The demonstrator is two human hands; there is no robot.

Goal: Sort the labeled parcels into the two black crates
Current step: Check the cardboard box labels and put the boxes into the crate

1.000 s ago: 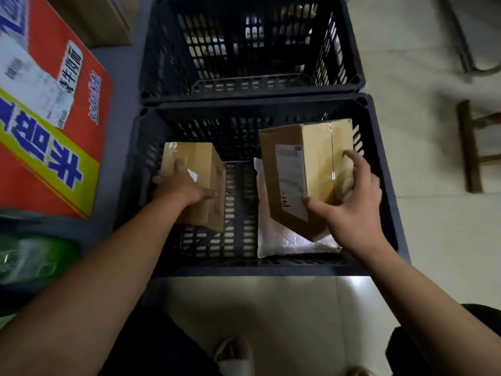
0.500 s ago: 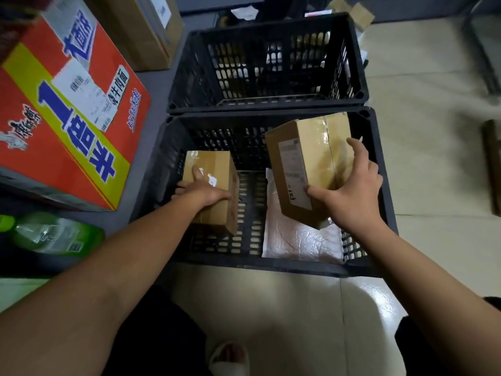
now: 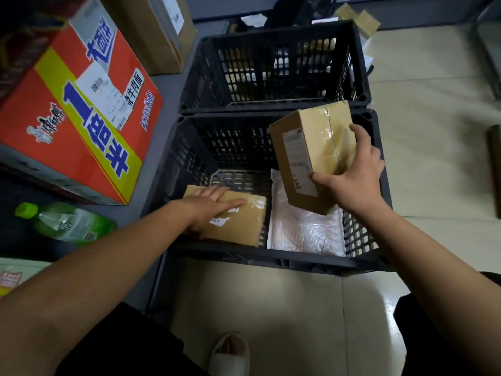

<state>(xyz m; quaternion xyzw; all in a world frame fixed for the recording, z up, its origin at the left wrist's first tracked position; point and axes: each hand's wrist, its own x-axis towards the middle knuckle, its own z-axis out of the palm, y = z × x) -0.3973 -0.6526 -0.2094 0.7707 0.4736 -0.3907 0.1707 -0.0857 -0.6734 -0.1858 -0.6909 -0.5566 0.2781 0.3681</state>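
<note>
**While I've got a hand on each parcel: mid-sort, one box up in the air**

Since my right hand point(image 3: 355, 183) is the busy one, I'll start there. It's wrapped round the lower end of the tall box point(image 3: 311, 147), thumb on the face with the shipping label, fingers on the taped side. That box is tilted and held up over the right half of the near crate point(image 3: 271, 263). Right under my hand the white mailer point(image 3: 303, 229) lies flat on the crate bottom.

Over to the left, my left hand point(image 3: 208, 210) lies on the flat box point(image 3: 235, 223) with the fingers stretched out straight, just resting on top, no real grip. That one sits in the near-left corner of the same crate, just beside the mailer.

Beyond both hands is the far crate point(image 3: 206, 71), butted up against the near one. I can't make out any parcel in it through the slots.

My read: flat box is placed, tall box is the one being decided. Its label faces me but is too blurry to read, so I can't say which crate it belongs in. Next move is either lowering it onto the mailer or reaching it forward over the shared rims.

Further out left there's an orange carton point(image 3: 81, 137) and a green bottle point(image 3: 67, 225).
</note>
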